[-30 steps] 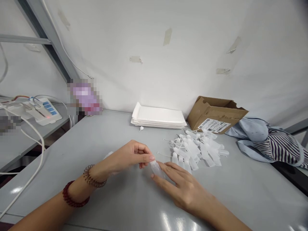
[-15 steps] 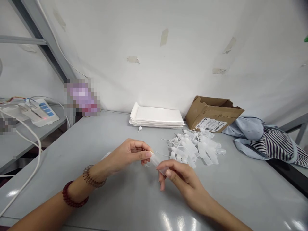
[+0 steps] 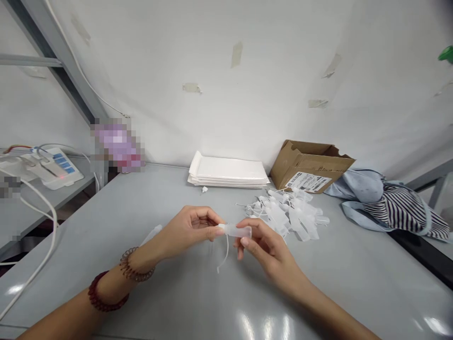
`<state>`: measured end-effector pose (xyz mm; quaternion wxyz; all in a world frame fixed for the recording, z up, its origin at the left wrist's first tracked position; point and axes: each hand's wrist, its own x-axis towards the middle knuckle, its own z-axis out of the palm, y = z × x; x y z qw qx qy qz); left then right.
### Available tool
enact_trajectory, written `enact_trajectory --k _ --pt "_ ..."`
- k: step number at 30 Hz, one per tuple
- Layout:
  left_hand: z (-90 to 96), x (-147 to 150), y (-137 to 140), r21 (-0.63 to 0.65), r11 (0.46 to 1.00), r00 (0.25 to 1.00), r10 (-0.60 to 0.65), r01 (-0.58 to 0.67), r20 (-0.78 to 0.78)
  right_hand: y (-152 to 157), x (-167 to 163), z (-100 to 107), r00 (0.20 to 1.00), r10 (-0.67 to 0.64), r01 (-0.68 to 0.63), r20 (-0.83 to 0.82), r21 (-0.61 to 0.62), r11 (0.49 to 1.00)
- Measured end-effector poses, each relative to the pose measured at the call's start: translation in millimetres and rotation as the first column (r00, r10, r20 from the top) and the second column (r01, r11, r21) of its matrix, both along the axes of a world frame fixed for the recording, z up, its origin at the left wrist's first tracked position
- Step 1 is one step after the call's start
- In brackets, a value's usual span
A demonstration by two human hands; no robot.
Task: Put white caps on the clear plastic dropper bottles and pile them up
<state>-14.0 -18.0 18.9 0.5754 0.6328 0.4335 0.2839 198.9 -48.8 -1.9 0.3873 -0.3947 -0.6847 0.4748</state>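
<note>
A frosted, translucent plastic tube [image 3: 238, 231] is held nearly level above the table, between both hands. My left hand [image 3: 196, 227] pinches its narrow left end between thumb and fingers. The wider right end rests in the curled fingers and thumb of my right hand [image 3: 267, 248]. From near the tube's narrow end a thin white strap [image 3: 227, 252] hangs down with a bend. Just beyond my right hand lies a loose pile of similar translucent pieces [image 3: 300, 215] with thin straps. Another translucent piece [image 3: 152, 233] lies partly hidden behind my left wrist.
White padded envelopes [image 3: 230, 170] lie stacked against the wall, with a small white bit [image 3: 205, 190] in front. An open cardboard box [image 3: 311, 165] stands beside them. Striped fabric [image 3: 406, 212] is at the right; a power strip [image 3: 60, 167] and white cable [image 3: 53, 222] are at the left.
The tube has swung from a downward slant to nearly level, and its strap now hangs below it. My right hand has risen slightly along with the tube's right end.
</note>
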Motion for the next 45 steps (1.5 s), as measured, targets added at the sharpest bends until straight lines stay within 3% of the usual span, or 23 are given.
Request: enact_trajectory --k 2,4,6,8,11,14,16,18,21,24,26,28,31,35,37,39,41,42,45 --pt "-1.2 1 -1 -0.022 1.000 1.000 0.000 0.000 0.006 -1 1 -5 0.983 -0.075 0.022 0.168 0.298 0.954" --pt "-3.7 2 -1 -0.030 1.000 1.000 -0.004 0.005 0.027 -1 1 -11 0.959 -0.147 -0.007 0.243 0.537 0.844" --pt "-7.3 2 -1 -0.039 0.999 0.998 -0.012 0.014 0.059 -2 1 -15 0.940 -0.200 -0.021 0.276 0.632 0.774" --pt "-10.9 2 -1 -0.037 0.999 0.996 -0.023 0.027 0.091 -3 1 -16 0.928 -0.219 -0.015 0.302 0.615 0.788" --pt "-14.5 3 -2 -0.015 0.999 0.992 -0.041 0.044 0.121 -5 0 -13 0.931 -0.189 0.020 0.312 0.474 0.880" --pt "-15.6 7 -4 0.040 0.999 0.991 -0.027 0.022 0.134 -7 -3 -10 0.953 -0.138 0.071 0.269 0.245 0.967" --pt "-16.1 8 -6 0.119 0.993 0.992 -0.003 -0.012 0.127 -7 -6 -9 0.973 -0.102 0.090 0.207 0.065 0.994" --pt "-17.1 9 -6 0.237 0.971 0.994 0.004 -0.030 0.109 -7 -10 -9 0.994 -0.056 0.070 0.089 -0.156 0.985" --pt "-18.8 9 -6 0.434 0.901 0.998 -0.016 -0.014 0.066 -5 -12 -10 0.988 -0.014 -0.063 -0.153 -0.487 0.871" --pt "-19.5 8 -5 0.537 0.844 0.999 -0.031 0.004 0.041 -1 -8 -12 0.939 -0.036 -0.239 -0.343 -0.724 0.647" --pt "-18.9 7 -4 0.531 0.847 0.998 -0.042 0.006 0.055 1 -5 -13 0.904 -0.070 -0.333 -0.422 -0.798 0.502" --pt "-17.7 7 -4 0.478 0.878 0.996 -0.047 0.003 0.080 3 -3 -14 0.881 -0.086 -0.378 -0.465 -0.802 0.463" --pt "-15.3 7 -4 0.359 0.933 0.991 -0.041 -0.008 0.128 2 -4 -12 0.888 -0.042 -0.359 -0.457 -0.750 0.556" --pt "-12.2 7 -3 0.220 0.974 0.977 -0.002 -0.046 0.213 -2 -9 -8 0.951 0.040 -0.231 -0.307 -0.616 0.753" --pt "-10.2 7 -2 0.129 0.990 0.976 0.033 -0.062 0.217 -5 -11 -7 0.987 0.059 -0.121 -0.147 -0.459 0.880" --pt "-8.0 7 -2 0.030 0.997 0.981 0.060 -0.066 0.186 -8 -10 -8 0.997 0.043 -0.027 0.063 -0.229 0.973" --pt "-6.1 7 -2 -0.041 0.997 0.987 0.069 -0.063 0.145 -9 -7 -11 0.966 -0.012 0.005 0.259 0.029 1.000" --pt "-5.5 7 -2 -0.065 0.996 0.990 0.065 -0.057 0.129 -10 -6 -14 0.938 -0.053 -0.003 0.342 0.163 0.987" --pt "-5.3 6 -2 -0.139 0.990 0.993 0.032 -0.016 0.111 -9 -2 -20 0.838 -0.234 -0.071 0.493 0.523 0.849"
